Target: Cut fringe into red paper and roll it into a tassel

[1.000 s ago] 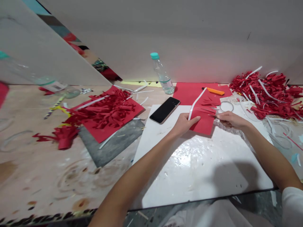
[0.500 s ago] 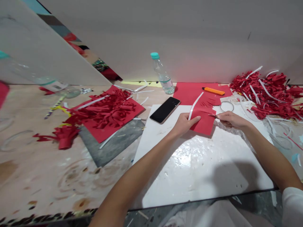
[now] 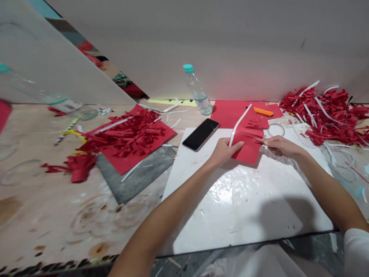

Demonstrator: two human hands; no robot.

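Observation:
My left hand pinches the left edge of a small red paper piece with a white strip along its side. My right hand is closed on scissors, whose blades point left into the paper's right edge. The upper part of the paper is cut into thin fringes. Both hands hover over a white glossy board.
A black phone lies left of the hands, a water bottle behind it. An orange cutter rests on a red sheet. Heaps of red fringed paper lie at the left and far right. A wire ring lies nearby.
The fringed top of the red paper dropped, then lifted again; the scissors shifted slightly at the paper's right edge. Both hands stayed in place.

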